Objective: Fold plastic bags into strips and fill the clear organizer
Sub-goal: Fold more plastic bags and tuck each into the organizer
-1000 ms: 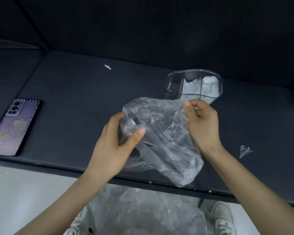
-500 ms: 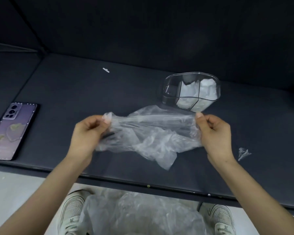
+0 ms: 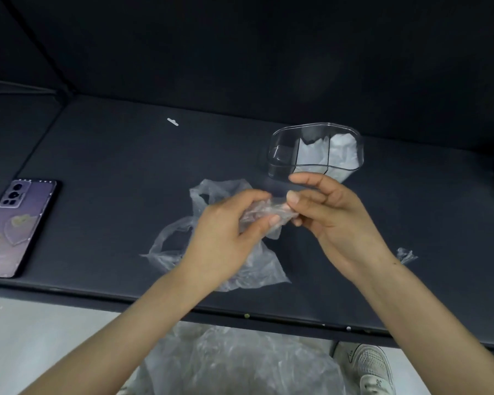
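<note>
The clear organizer (image 3: pixel 280 155), upper right, has one part empty. The left hand (image 3: pixel 223 232) and right hand (image 3: pixel 337 218) pinch a crumpled plastic bag (image 3: pixel 257 269).

The person's 2 forearms are bare for their whole visible length. The left hand (image 3: pixel 226 232) and right hand (image 3: pixel 334 215) are bare too, with short, plain fingernails. 1 small dark spot sits on the right wrist (image 3: pixel 394 263). At the lower right is a white sneaker (image 3: pixel 368 366) with a mesh upper, white laces and "36" printed in grey on its tongue.
</note>
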Tool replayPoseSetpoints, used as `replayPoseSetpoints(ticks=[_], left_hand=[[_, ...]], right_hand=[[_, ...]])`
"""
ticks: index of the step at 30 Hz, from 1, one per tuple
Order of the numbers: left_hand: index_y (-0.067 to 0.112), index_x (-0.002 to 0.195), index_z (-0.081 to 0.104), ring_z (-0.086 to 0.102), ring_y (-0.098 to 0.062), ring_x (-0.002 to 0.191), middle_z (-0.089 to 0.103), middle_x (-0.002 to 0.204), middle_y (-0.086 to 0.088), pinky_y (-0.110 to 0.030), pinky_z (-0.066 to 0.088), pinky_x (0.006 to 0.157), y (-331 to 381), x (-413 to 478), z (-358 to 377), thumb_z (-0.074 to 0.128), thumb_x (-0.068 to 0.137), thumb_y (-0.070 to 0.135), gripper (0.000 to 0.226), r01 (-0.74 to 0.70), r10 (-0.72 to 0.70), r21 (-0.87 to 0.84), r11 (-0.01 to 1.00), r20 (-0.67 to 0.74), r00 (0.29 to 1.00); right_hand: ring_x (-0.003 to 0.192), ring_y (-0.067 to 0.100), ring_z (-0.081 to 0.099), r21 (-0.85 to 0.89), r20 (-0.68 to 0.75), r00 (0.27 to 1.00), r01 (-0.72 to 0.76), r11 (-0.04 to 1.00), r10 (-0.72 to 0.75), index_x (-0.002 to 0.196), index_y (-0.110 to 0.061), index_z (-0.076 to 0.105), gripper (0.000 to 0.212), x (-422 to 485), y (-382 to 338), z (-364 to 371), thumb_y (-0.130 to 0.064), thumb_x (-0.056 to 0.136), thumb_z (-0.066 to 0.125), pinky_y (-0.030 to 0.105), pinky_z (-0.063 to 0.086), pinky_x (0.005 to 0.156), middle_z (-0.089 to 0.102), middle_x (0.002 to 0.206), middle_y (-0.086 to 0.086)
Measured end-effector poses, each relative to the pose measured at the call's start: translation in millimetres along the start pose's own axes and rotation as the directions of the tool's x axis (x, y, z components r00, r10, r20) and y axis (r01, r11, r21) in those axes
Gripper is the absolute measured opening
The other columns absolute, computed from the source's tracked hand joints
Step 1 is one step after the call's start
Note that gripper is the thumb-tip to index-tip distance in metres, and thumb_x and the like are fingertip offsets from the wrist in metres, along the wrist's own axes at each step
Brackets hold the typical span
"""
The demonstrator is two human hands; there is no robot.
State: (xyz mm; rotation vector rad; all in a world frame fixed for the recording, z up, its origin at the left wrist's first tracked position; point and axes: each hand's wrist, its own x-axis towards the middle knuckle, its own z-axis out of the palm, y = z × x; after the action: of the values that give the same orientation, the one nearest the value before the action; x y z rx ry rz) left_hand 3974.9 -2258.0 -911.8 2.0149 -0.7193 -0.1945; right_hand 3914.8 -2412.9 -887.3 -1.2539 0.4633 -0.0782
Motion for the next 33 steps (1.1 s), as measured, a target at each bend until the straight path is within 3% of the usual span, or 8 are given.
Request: replayPoseSetpoints(ticks=[5, 10, 13, 16, 25, 28, 30, 33], left_hand=[[0.019, 0.081, 0.065, 0.045, -0.001, 0.055, 0.051, 0.062, 0.016, -0.011, 0.034, 0.058, -5.5, 4.2, -4.1, 0.065, 0.09, 0.018, 0.009, 0.105, -0.106, -0.154, 0.982, 0.005, 0.994], [0.02, 0.075, 0.065, 0.052, -0.016, 0.062, 0.057, 0.068, -0.003, -0.029, 0.046, 0.06, -9.6, 8.4, -13.5, 0.06, 0.085, 0.036, 0.019, 0.337, -0.446, -0.666, 0.666, 0.007, 0.895], [0.015, 0.08, 0.062, 0.061, -0.009, 0.061, 0.063, 0.068, 0.003, -0.024, 0.054, 0.058, -14.8, 9.2, -20.4, 0.053, 0.09, 0.027, 0.018, 0.316, -0.491, -0.79, 0.525, 0.021, 0.871], [0.014, 0.083, 0.06, 0.062, -0.008, 0.067, 0.065, 0.073, 0.003, -0.024, 0.056, 0.066, -25.7, 6.8, -30.7, 0.046, 0.099, 0.02, 0.022, 0.259, -0.517, -0.809, 0.528, -0.064, 0.853], [0.024, 0.077, 0.066, 0.058, -0.009, 0.073, 0.064, 0.077, 0.01, -0.033, 0.048, 0.078, -54.6, 1.5, -61.4, 0.063, 0.092, 0.016, 0.016, 0.286, -0.626, -0.691, 0.664, -0.306, 0.717], [0.023, 0.097, 0.063, 0.059, -0.016, 0.095, 0.062, 0.1, 0.006, -0.04, 0.047, 0.09, -49.7, -1.7, -73.6, 0.062, 0.083, 0.041, 0.023, 0.278, -0.304, -0.13, 0.952, -0.523, 0.796], [0.02, 0.108, 0.064, 0.056, -0.01, 0.102, 0.059, 0.107, 0.01, -0.026, 0.042, 0.091, -31.5, 4.0, -74.5, 0.055, 0.083, 0.051, 0.041, 0.079, -0.018, 0.176, 0.981, -0.323, 0.946], [0.025, 0.099, 0.069, 0.059, 0.001, 0.098, 0.068, 0.098, 0.015, -0.006, 0.037, 0.084, 3.8, 12.9, -59.4, 0.06, 0.079, 0.058, 0.04, -0.031, 0.022, 0.093, 0.995, 0.104, 0.994]], right_hand=[[0.06, 0.008, 0.054, -0.058, -0.12, 0.991, 0.055, 0.997, -0.062, 0.094, -0.015, 0.065, 0.029, 3.0, 1.5, -4.6, -0.03, 0.07, 0.07, 0.023, 0.047, 0.063, 0.059, 0.063, -0.004], [0.098, -0.003, 0.06, -0.557, 0.106, 0.994, 0.025, 0.83, 0.041, 0.107, -0.035, 0.063, 0.044, -11.0, 16.6, 0.6, -0.045, 0.068, 0.081, 0.013, 0.046, 0.085, 0.067, 0.104, -0.014], [0.074, -0.001, 0.06, -0.619, 0.112, 0.994, 0.055, 0.784, 0.019, 0.086, -0.012, 0.07, 0.016, -13.0, 29.5, 3.2, -0.025, 0.08, 0.077, 0.018, 0.046, 0.07, 0.068, 0.08, -0.003], [0.058, 0.007, 0.044, -0.565, 0.031, 0.999, 0.043, 0.824, -0.031, 0.059, -0.005, 0.056, 0.033, -12.8, 28.7, -2.7, -0.022, 0.081, 0.075, 0.019, 0.035, 0.057, 0.048, 0.055, 0.004], [0.082, 0.004, 0.069, -0.244, -0.038, 0.998, 0.047, 0.969, -0.058, 0.073, -0.026, 0.079, 0.018, -11.5, 13.8, -21.9, -0.025, 0.077, 0.061, 0.012, 0.049, 0.074, 0.076, 0.083, -0.003], [0.092, 0.005, 0.069, -0.391, 0.094, 0.995, 0.078, 0.917, -0.044, 0.089, -0.022, 0.075, 0.017, -7.2, 7.5, -20.5, -0.022, 0.085, 0.059, 0.012, 0.049, 0.078, 0.075, 0.094, -0.008], [0.096, 0.003, 0.068, -0.467, 0.236, 0.972, 0.094, 0.879, 0.021, 0.096, -0.024, 0.072, 0.019, -3.2, -0.4, -12.3, -0.019, 0.09, 0.056, 0.012, 0.049, 0.082, 0.074, 0.099, -0.012], [0.099, 0.012, 0.069, -0.516, 0.345, 0.937, 0.152, 0.843, 0.042, 0.102, -0.024, 0.072, 0.024, 3.6, -12.8, 3.6, -0.032, 0.087, 0.055, 0.024, 0.052, 0.09, 0.074, 0.102, -0.004]])
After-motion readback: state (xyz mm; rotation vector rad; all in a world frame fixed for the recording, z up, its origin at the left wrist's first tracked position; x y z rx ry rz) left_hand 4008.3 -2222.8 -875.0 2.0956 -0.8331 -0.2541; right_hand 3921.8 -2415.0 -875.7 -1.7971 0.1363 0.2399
